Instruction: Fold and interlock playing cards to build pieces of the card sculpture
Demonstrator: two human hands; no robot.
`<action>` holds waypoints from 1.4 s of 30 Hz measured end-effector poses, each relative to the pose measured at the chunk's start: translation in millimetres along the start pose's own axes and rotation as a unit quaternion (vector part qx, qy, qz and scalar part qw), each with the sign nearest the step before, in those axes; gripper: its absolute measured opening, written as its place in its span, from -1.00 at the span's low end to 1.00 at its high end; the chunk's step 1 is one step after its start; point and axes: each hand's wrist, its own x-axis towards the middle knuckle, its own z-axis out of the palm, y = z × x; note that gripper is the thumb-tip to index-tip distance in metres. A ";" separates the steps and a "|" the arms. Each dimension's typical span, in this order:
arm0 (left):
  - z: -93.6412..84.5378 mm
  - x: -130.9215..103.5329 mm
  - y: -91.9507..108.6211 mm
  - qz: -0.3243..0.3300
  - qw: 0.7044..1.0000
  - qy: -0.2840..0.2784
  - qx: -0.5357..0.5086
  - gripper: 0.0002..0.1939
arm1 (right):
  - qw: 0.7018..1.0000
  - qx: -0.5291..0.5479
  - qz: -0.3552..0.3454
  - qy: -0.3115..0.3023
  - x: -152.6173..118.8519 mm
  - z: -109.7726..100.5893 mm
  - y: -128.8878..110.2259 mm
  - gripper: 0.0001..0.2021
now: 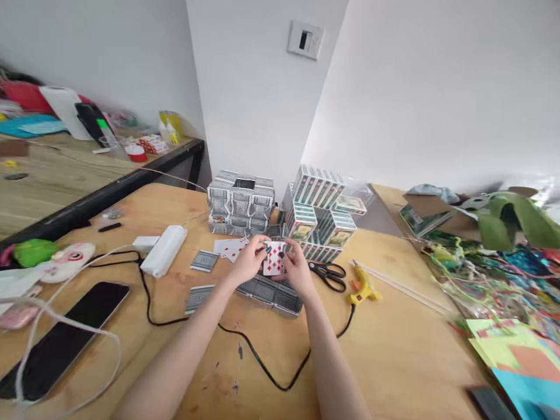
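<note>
Between my two hands is a playing card (273, 258) with red diamonds, held face toward me. My left hand (252, 256) pinches its left edge, and my right hand (297, 265) grips the right edge. Just below them lies a long block built of patterned cards (271, 296). Loose white-faced cards (230, 248) rest left of my left hand, with small patterned card pieces (204, 261) nearby. Behind stands a larger structure of grey patterned cards (240, 201) with a square opening on top. Stacked card boxes (319, 186) rise behind my right hand.
Black scissors (328, 275) and a yellow glue gun (364, 286) lie to the right, its black cord (262, 364) looping in front. At left are a white power strip (164, 251) and a phone (65, 338) under a white cable. Craft materials (494, 280) crowd the right side.
</note>
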 end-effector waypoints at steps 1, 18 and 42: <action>1.1 0.1 1.3 0.002 1.000 0.003 -0.008 -0.70 | 1.000 0.003 -0.004 0.006 0.1 0.0 -0.5 -0.54; 7.1 -0.7 15.5 -0.074 0.989 0.016 -0.124 -0.68 | 0.999 0.048 0.004 0.017 -2.5 -3.5 -7.5 -0.75; 5.5 -2.0 20.0 -0.082 0.988 0.003 -0.128 -0.73 | 0.998 0.057 0.016 -0.009 -9.2 -3.4 -16.4 -0.74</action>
